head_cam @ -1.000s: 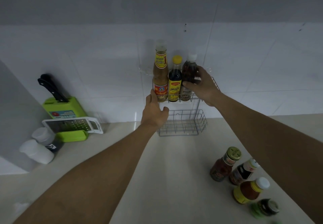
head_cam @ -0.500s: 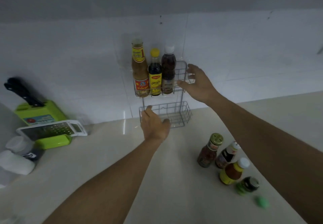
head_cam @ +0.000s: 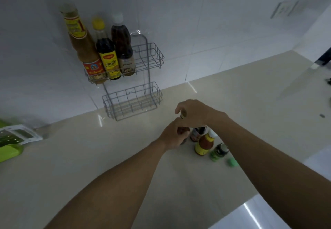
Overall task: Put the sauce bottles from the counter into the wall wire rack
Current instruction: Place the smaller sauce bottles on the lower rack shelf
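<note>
The left hand [head_cam: 172, 135] is wrapped around the body of a red sauce bottle [head_cam: 183, 131] standing on the worktop [head_cam: 100, 157], while the right hand [head_cam: 194, 113] closes over the top of the same bottle, its fingers curled around the cap so that the cap is mostly hidden. Just beside this bottle, toward the right edge of the worktop, stand a dark bottle [head_cam: 197, 134], partly covered by the right wrist, a yellow-labelled bottle with a white cap [head_cam: 205, 144] and a small green jar [head_cam: 218, 152], with a loose green cap [head_cam: 232, 162] lying next to the jar. At the back edge of the worktop the wire rack [head_cam: 143, 92] hangs on the tiled wall; its upper basket holds three bottles [head_cam: 105, 53] in a row at its left end, and its lower basket sits just above the worktop. At the left edge lies a green grater [head_cam: 10, 143].
</note>
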